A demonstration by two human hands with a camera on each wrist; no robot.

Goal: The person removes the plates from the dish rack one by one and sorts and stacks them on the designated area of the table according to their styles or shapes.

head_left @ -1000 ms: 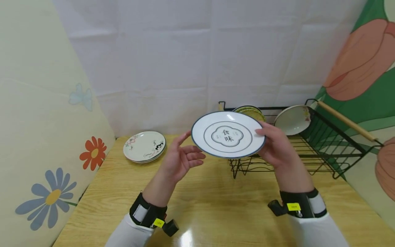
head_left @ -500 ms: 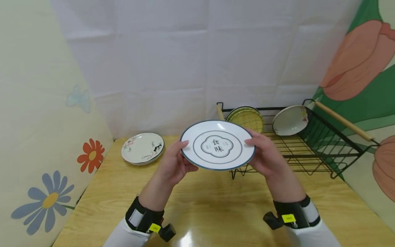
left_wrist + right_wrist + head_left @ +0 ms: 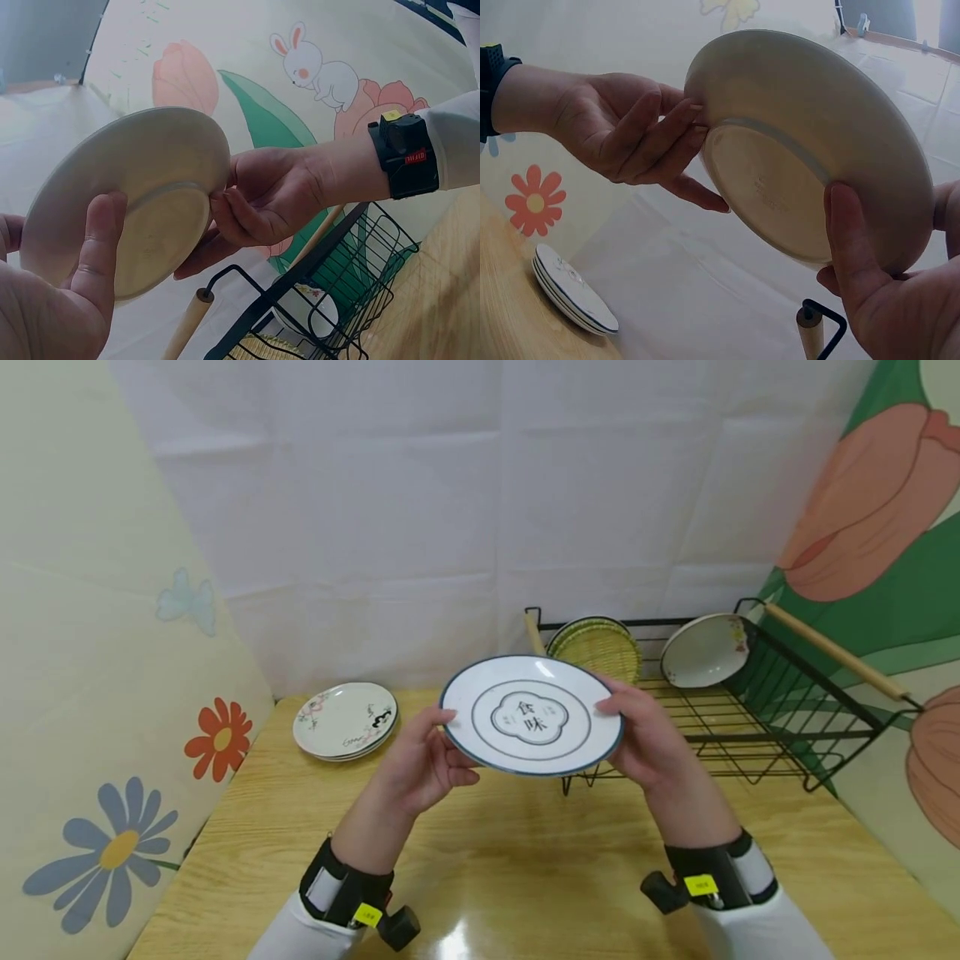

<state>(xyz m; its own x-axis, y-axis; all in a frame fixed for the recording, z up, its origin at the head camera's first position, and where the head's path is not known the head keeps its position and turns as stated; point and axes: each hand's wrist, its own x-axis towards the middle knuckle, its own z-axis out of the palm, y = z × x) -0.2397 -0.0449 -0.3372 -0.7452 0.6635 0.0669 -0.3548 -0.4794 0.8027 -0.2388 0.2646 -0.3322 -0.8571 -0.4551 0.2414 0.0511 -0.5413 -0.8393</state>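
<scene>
A white plate [image 3: 465,693] with a blue rim and dark printed characters is held face up above the table. My left hand [image 3: 422,768] grips its left edge, the thumb on top of the rim. At the opposite edge my right hand [image 3: 647,735] does the same, thumb over the rim. Both wrist views show the plate's plain underside [image 3: 802,90], with fingers against it near the foot ring. The plate is tilted a little toward the head camera.
Several stacked plates [image 3: 346,720] lie at the table's left. A black wire dish rack [image 3: 780,739] with wooden handles stands at the right. It holds a yellow-green woven basket [image 3: 600,652] and a white bowl [image 3: 705,652]. The wooden table [image 3: 480,877] runs beneath.
The plate has come left and down, away from in front of the rack. My left hand, with fingers spread beside the plate a second ago, now grips its left rim.
</scene>
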